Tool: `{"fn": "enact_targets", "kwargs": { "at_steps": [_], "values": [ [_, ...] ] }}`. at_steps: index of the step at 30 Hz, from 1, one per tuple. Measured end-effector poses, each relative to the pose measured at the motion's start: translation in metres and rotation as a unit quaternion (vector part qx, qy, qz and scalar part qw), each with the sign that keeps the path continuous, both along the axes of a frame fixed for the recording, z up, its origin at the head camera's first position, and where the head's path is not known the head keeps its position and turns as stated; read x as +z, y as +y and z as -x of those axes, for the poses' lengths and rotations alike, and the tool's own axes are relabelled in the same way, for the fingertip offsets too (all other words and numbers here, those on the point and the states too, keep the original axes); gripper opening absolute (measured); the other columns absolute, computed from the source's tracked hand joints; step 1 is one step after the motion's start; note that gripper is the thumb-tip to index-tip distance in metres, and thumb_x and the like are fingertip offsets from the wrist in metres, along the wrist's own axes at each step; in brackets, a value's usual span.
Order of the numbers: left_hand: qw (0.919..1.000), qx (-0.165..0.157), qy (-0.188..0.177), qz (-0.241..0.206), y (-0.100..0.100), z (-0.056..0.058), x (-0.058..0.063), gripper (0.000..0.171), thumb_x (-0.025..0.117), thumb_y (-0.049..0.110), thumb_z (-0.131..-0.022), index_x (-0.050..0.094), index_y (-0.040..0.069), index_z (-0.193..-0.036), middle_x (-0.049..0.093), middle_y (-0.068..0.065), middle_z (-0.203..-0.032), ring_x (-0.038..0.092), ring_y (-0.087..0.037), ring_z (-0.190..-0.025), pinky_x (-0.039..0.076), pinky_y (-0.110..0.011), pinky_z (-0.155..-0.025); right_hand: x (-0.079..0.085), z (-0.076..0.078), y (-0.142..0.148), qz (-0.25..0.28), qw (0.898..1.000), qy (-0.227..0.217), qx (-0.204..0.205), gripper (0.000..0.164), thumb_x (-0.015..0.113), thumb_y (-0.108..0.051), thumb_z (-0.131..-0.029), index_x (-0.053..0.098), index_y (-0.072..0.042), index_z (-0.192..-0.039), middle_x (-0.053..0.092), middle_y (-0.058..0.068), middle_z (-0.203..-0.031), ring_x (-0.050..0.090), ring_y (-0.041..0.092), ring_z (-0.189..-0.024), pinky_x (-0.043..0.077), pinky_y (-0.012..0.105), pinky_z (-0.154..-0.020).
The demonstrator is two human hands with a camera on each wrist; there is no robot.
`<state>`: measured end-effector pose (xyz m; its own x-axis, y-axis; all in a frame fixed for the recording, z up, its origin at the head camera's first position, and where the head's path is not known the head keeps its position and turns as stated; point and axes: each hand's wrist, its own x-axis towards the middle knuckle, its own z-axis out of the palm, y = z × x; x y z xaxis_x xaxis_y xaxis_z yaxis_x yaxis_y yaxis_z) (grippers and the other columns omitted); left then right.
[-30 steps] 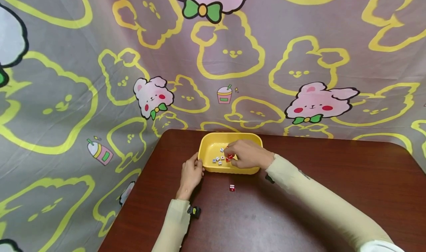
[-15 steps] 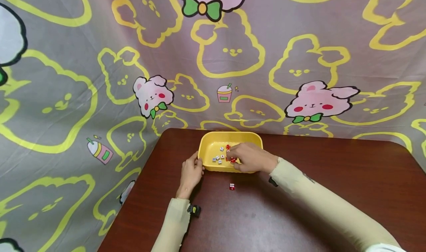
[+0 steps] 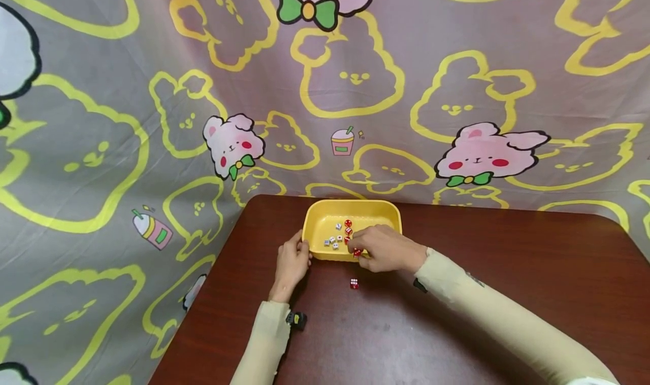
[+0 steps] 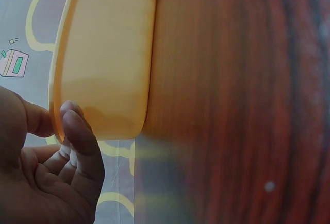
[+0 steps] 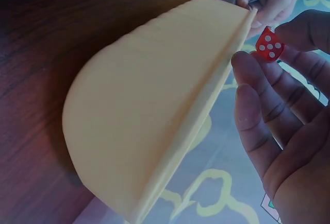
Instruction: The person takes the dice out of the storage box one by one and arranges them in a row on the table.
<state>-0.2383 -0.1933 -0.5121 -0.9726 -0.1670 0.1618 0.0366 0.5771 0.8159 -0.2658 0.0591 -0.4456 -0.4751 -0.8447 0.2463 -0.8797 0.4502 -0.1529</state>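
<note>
A yellow plastic tub point(image 3: 320, 220) stands at the back of the table. My left hand point(image 3: 293, 265) pinches the tub's left rim; in the left wrist view thumb and fingers lie on either side of the rim point(image 4: 58, 80). Over the tub's near right rim, my right hand point(image 3: 386, 248) holds a red die point(image 5: 269, 45) between thumb and fingertips. Several white dice point(image 3: 332, 240) lie on the tub floor, beside a few red dice point(image 3: 348, 223). The right hand hides part of the tub's inside. Another red die point(image 3: 354, 283) sits on the table in front of the tub.
The dark brown wooden table point(image 3: 406, 328) reaches back to a patterned cloth point(image 3: 386, 91), which hangs close behind and to the left of the tub. Black wrist cameras point(image 3: 297, 320) are strapped to both forearms.
My right hand has moved from inside the tub toward its near right rim, carrying the red die. More red dice now show inside the tub. The left hand stays on the rim.
</note>
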Motion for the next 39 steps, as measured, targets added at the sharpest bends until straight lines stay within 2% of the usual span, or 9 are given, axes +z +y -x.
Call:
{"fn": "enact_targets", "kwargs": {
  "at_steps": [6,14,25,31,39],
  "values": [
    [1.0000,-0.001,-0.004,-0.002,0.000,0.000,0.001,0.044,0.049,0.016,-0.099,0.049,0.005,-0.141,0.067,-0.005,-0.070,0.059,-0.011,-0.050,0.050,-0.027,-0.045,-0.006,-0.002,0.001,0.003,1.000,-0.009,-0.008,0.011,0.064,-0.016,-0.076,0.065,-0.023,-0.085,0.060,-0.013,-0.075,0.045,0.003,-0.060,0.037,0.019,-0.053],
    [1.0000,-0.003,-0.006,-0.002,0.000,-0.001,0.002,0.042,0.049,0.016,-0.099,0.051,0.008,-0.140,0.067,-0.005,-0.070,0.059,-0.011,-0.050,0.050,-0.027,-0.045,-0.009,-0.007,0.004,-0.016,0.999,-0.026,-0.009,0.005,0.061,-0.018,-0.078,0.063,-0.021,-0.081,0.065,-0.002,-0.074,0.043,0.006,-0.060,0.035,0.020,-0.053],
    [0.9999,-0.005,-0.009,0.000,-0.001,-0.002,0.001,0.043,0.048,0.017,-0.099,0.050,0.007,-0.141,0.068,-0.005,-0.071,0.060,-0.011,-0.051,0.051,-0.027,-0.046,-0.016,-0.014,0.008,-0.013,1.000,-0.009,-0.004,0.008,0.063,-0.016,-0.076,0.062,-0.024,-0.077,0.054,-0.015,-0.071,0.045,0.004,-0.059,0.035,0.020,-0.052],
    [0.9999,-0.005,-0.008,-0.004,0.001,-0.002,0.002,0.043,0.049,0.017,-0.099,0.050,0.007,-0.141,0.068,-0.007,-0.071,0.060,-0.011,-0.051,0.051,-0.028,-0.046,-0.020,-0.016,0.010,-0.006,1.000,-0.003,-0.004,0.010,0.064,-0.016,-0.075,0.064,-0.025,-0.079,0.056,-0.016,-0.072,0.046,0.002,-0.060,0.038,0.020,-0.054],
    [1.0000,0.001,-0.007,-0.003,0.001,-0.001,0.002,0.043,0.049,0.016,-0.099,0.051,0.007,-0.141,0.068,-0.006,-0.070,0.059,-0.011,-0.050,0.051,-0.028,-0.046,-0.025,-0.020,0.010,-0.006,1.000,-0.029,0.005,0.011,0.064,-0.012,-0.075,0.064,-0.023,-0.078,0.057,-0.014,-0.072,0.047,0.003,-0.061,0.042,0.020,-0.057]
  ]
}}
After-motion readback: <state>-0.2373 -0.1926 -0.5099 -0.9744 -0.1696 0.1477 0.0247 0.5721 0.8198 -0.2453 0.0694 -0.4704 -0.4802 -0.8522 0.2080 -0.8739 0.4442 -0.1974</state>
